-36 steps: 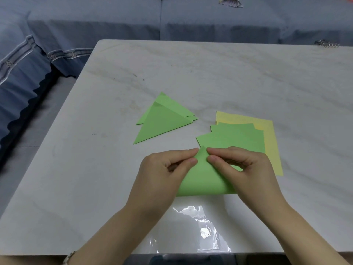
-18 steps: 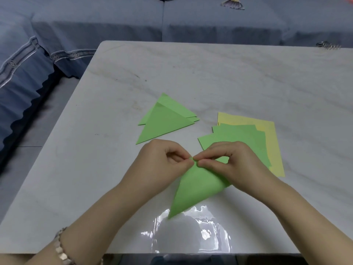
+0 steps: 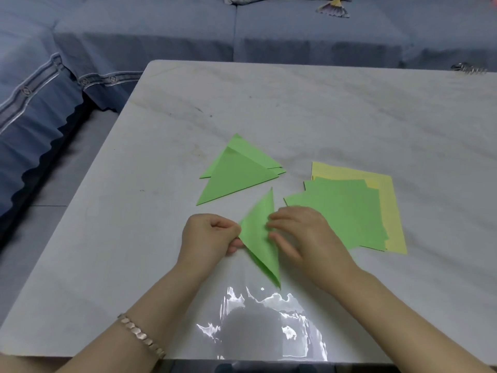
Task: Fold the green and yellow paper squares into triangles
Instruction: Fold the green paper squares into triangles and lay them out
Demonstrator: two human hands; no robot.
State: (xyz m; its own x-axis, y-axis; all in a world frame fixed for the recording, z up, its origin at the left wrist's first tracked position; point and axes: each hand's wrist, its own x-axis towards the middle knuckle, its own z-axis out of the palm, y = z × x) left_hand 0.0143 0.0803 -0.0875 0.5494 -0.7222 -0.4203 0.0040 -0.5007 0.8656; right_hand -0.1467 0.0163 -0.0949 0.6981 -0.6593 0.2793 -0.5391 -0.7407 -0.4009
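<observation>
left hand [image 3: 209,235] pinching, right hand [image 3: 309,238] flat, fingers [image 3: 285,217] straight

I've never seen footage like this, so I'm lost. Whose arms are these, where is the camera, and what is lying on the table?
No machine here: a person works with bare hands, filmed by a camera worn on their head, looking down. On the marble table lie finished green triangles and a stack of green squares on yellow squares. The left hand pinches the edge of a folded green triangle, while the right hand presses it with its fingers.
</observation>
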